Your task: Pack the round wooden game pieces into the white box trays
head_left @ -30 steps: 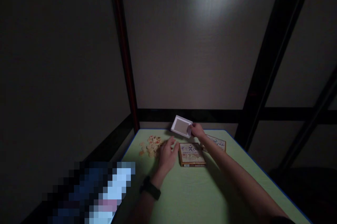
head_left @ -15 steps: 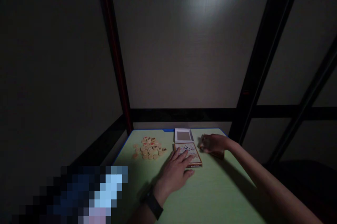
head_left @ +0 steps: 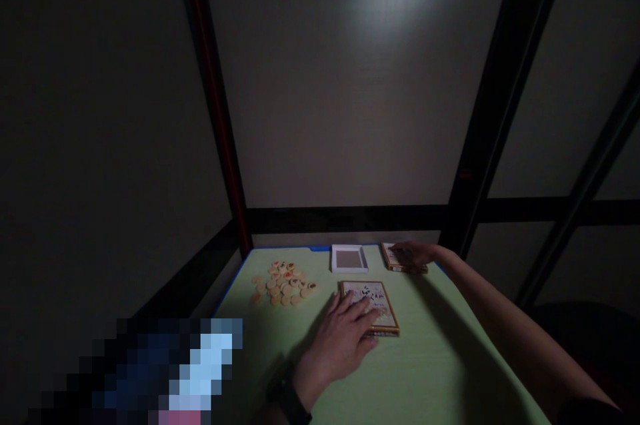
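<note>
My left hand [head_left: 343, 335] lies flat with its fingers spread over the lower left part of a flat game box [head_left: 373, 295]. That box has a pale top with dark brush writing and a brown-gold border. At the far right of the table my right hand [head_left: 415, 256] grips a second, similar box [head_left: 400, 268], its fingers over the top and down by the front edge. Much of this second box is hidden under the hand. A pile of round wooden xiangqi pieces [head_left: 287, 288], some showing red or black characters, lies to the left.
A shallow white open tray [head_left: 349, 270] with a grey-brown bottom stands at the back middle of the green table [head_left: 390, 372]. Behind the table's blue far edge rises a grey wall panel [head_left: 340, 145]. A black band [head_left: 290, 398] is on my left wrist.
Under my left hand the box has slid toward me and slightly right, away from the white tray. My right hand and the second box have shifted toward the far right corner.
</note>
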`<state>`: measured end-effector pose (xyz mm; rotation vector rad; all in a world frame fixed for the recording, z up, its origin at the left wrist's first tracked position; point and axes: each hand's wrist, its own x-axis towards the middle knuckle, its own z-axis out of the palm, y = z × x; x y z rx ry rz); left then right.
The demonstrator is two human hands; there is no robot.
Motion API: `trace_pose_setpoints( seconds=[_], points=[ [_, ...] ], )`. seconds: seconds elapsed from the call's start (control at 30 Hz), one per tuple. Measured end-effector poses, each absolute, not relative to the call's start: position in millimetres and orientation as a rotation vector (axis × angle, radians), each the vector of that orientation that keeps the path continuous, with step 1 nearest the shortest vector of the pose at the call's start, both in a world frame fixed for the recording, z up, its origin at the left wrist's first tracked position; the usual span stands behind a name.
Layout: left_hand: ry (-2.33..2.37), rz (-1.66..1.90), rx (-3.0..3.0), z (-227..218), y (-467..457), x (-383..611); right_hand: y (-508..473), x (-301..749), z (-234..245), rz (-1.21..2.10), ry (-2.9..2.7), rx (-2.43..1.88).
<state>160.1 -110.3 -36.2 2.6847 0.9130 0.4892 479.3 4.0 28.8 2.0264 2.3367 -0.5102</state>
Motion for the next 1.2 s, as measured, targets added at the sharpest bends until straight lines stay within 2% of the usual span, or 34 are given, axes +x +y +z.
trace_pose_setpoints(
  seconds=[0.13, 0.3, 0.47, 0.63, 0.87, 0.97, 1.2],
  points=[
    [0.952, 0.704, 2.579, -27.9, -107.1, 160.4, -22.3, 448.9, 27.0, -0.593, 2.556, 2.01],
    [1.209, 1.153, 2.203, -28.1, -88.5, 157.1, -71.0, 386.1, 13.5, -0.819, 2.859, 1.436],
    [1.124, 1.43, 1.845, -40.0, -70.2, 152.5, -91.7, 347.7, -4.6, -0.465, 2.743, 1.573],
    [1.135, 1.428, 1.735, -40.6, -64.4, 149.8, -116.0, 330.9, -11.6, -0.368, 2.91, 1.515],
    [1.17, 1.344, 1.612, -43.3, -63.1, 147.2, -116.9, 371.4, 25.0, -0.733, 3.103, 1.534],
    [1.182, 1.288, 1.578, -45.0, -61.3, 146.4, -107.0, 418.5, 27.2, -0.694, 2.945, 1.708],
    [1.183, 1.236, 1.672, -48.0, -60.8, 148.7, -95.6, 492.1, -10.1, -0.77, 2.575, 1.811]
  ],
)
